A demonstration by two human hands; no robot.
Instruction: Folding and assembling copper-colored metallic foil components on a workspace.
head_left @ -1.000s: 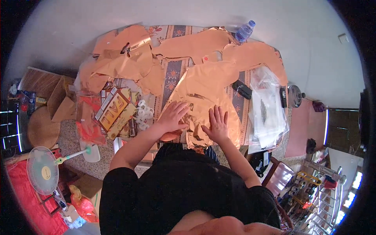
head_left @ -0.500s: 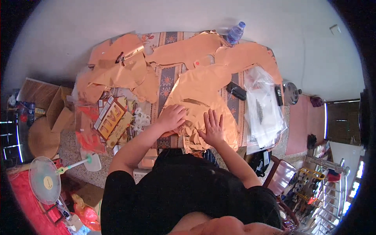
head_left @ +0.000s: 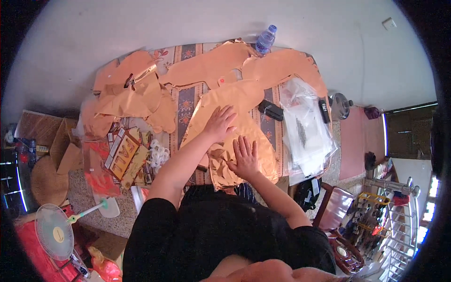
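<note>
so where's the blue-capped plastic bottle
In the head view, the clear blue-capped plastic bottle is at the far edge of the patterned table, right of centre, beside coppery foil pieces.

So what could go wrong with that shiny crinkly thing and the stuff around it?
Maybe these: the copper-coloured foil sheet is crumpled at its near end, so it could crease more or tear under the left hand and right hand. That end reaches the near edge of the table, so it might snag. And the plastic bottle stands right by other foil pieces; tugging those might tip it.
</note>
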